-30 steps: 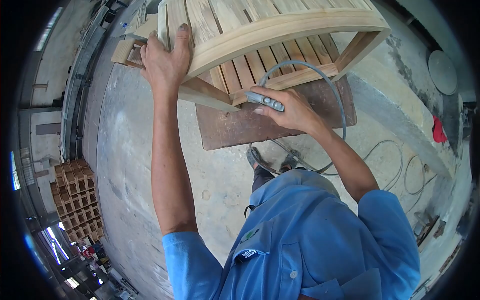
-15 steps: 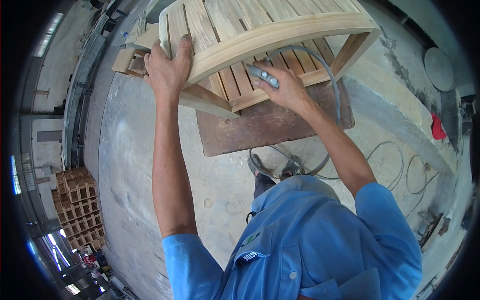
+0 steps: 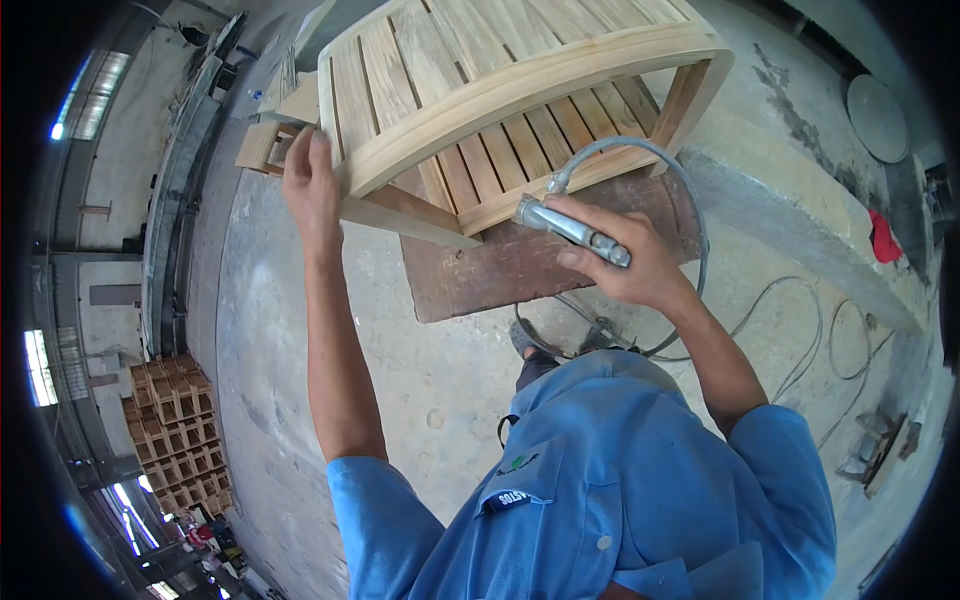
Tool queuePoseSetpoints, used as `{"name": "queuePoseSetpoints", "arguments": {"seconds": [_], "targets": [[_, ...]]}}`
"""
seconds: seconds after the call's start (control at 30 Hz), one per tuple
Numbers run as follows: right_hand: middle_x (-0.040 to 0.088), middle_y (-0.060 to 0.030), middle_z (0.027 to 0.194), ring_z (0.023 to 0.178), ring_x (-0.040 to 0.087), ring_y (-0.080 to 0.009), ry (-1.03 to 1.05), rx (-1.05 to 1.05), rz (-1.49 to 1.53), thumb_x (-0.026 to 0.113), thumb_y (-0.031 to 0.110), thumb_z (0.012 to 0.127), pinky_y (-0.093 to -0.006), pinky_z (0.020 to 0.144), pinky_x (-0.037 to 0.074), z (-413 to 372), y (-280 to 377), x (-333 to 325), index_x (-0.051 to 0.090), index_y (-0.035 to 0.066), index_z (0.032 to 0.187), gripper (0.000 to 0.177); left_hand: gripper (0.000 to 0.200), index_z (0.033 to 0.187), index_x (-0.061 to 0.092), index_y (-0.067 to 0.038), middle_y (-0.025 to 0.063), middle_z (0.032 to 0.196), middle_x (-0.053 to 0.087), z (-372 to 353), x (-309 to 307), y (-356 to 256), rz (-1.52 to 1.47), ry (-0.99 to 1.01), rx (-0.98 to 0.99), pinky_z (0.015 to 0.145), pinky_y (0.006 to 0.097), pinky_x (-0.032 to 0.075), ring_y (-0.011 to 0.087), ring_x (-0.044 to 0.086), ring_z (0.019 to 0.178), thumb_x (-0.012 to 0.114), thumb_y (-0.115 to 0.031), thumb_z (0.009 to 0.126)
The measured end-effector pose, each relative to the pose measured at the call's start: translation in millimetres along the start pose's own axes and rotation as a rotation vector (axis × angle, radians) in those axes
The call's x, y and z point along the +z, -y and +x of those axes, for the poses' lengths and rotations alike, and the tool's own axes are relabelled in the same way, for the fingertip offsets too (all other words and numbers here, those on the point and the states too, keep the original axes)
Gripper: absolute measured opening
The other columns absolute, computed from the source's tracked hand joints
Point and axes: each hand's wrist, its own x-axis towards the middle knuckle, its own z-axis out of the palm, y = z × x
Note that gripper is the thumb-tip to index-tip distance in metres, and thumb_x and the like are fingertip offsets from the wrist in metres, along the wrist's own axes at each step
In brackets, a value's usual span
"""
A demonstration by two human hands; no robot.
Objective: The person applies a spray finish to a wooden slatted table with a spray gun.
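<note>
A slatted wooden bench [image 3: 470, 85] with a lower slatted shelf [image 3: 525, 150] stands on a brown board [image 3: 490, 275]. My left hand [image 3: 313, 185] is at the bench's near left corner, its fingers closed around the edge; part of the grip is hidden. In my right hand [image 3: 630, 250] is a metal air blow gun [image 3: 575, 232], held in front of the lower shelf and apart from the wood. A grey air hose [image 3: 700, 215] runs from the gun's fitting, loops to the right and drops to the floor.
A smaller wooden piece [image 3: 262, 147] stands behind the bench at left. A concrete ledge [image 3: 780, 200] runs along the right, with a red cloth [image 3: 884, 237] on it. Loose hose coils [image 3: 800, 370] lie on the floor. Stacked wooden frames [image 3: 180, 435] stand far left.
My right hand has drawn the blow gun back from under the bench top, toward me. My left hand has slid off the top slats to the left edge.
</note>
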Motion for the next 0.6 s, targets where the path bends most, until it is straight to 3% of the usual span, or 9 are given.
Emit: {"name": "queuePoseSetpoints", "arguments": {"seconds": [0.07,0.13,0.2,0.27,0.37,0.43,0.47,0.57,0.6], "targets": [[0.070,-0.0149,0.108,0.080,0.070,-0.0171,-0.034,-0.172,-0.003,0.074,0.009,0.079,-0.0282,0.070,0.054,-6,5,-6,0.056,0.006,0.133,0.057,0.059,0.131,0.055,-0.002,0.0140,0.135,0.054,-7,-23,17,-0.029,-0.007,-0.162,0.107,0.0459,0.032,0.0231,0.042,0.131,0.053,-0.048,0.095],[0.070,-0.0150,0.107,0.081,0.070,-0.0170,-0.033,-0.202,0.051,0.074,0.008,0.078,-0.0279,0.070,0.054,-11,13,-9,0.056,0.004,0.132,0.057,0.064,0.139,0.047,-0.005,0.0140,0.143,0.048,-25,-43,15,-0.054,-0.057,-0.242,0.108,0.0532,0.028,0.0256,0.036,0.137,0.048,-0.053,0.096],[0.071,-0.0147,0.103,0.081,0.071,-0.0177,-0.083,-0.371,0.124,0.077,0.007,0.075,-0.0285,0.069,0.055,-9,15,-2,0.055,0.002,0.131,0.060,0.065,0.139,0.045,-0.003,0.0143,0.143,0.047,-44,-55,16,-0.085,-0.097,-0.260,0.109,0.0532,0.028,0.0262,0.036,0.138,0.048,-0.051,0.096],[0.071,-0.0151,0.103,0.081,0.071,-0.0190,-0.034,-0.340,0.065,0.077,0.007,0.075,-0.0289,0.068,0.055,-5,15,0,0.056,0.003,0.131,0.061,0.065,0.140,0.043,-0.001,0.0146,0.144,0.046,-61,-63,19,-0.116,-0.140,-0.281,0.109,0.0532,0.027,0.0268,0.036,0.138,0.048,-0.050,0.097],[0.071,-0.0167,0.103,0.080,0.071,-0.0217,0.020,-0.258,0.014,0.077,0.014,0.077,-0.0306,0.068,0.054,-3,-3,15,0.058,0.008,0.131,0.058,0.065,0.144,0.039,-0.007,0.0164,0.146,0.043,-81,-62,23,-0.139,-0.138,-0.301,0.111,0.0538,0.026,0.0294,0.033,0.140,0.043,-0.052,0.098],[0.070,-0.0158,0.107,0.085,0.071,-0.0254,0.143,-0.013,0.029,0.074,0.019,0.081,-0.0339,0.073,0.054,-6,-24,25,0.059,0.014,0.131,0.052,0.065,0.144,0.038,-0.005,0.0153,0.146,0.043,-91,-52,25,-0.200,-0.059,-0.323,0.111,0.0526,0.024,0.0283,0.033,0.140,0.045,-0.051,0.098],[0.070,-0.0158,0.107,0.085,0.071,-0.0254,0.142,-0.020,0.020,0.074,0.019,0.081,-0.0339,0.073,0.054,-12,-41,31,0.059,0.014,0.131,0.052,0.066,0.144,0.036,-0.005,0.0144,0.146,0.043,-94,-45,32,-0.206,-0.005,-0.325,0.112,0.0530,0.023,0.0276,0.033,0.140,0.045,-0.052,0.098],[0.070,-0.0134,0.108,0.088,0.070,-0.0298,0.074,-0.100,-0.217,0.074,0.025,0.083,-0.0377,0.078,0.054,-43,-74,40,0.059,0.016,0.130,0.051,0.063,0.143,0.036,-0.004,0.0163,0.143,0.044,-94,-15,74,-0.114,0.164,-0.139,0.109,0.0445,0.031,0.0254,0.036,0.136,0.046,-0.048,0.099],[0.069,-0.0136,0.110,0.093,0.069,-0.0311,0.096,0.017,-0.185,0.074,0.023,0.082,-0.0379,0.080,0.054,-52,-74,41,0.058,0.015,0.131,0.052,0.063,0.143,0.036,-0.004,0.0163,0.143,0.044,-94,-6,86,-0.121,0.167,-0.133,0.109,0.0445,0.031,0.0254,0.036,0.136,0.046,-0.048,0.099]]}}
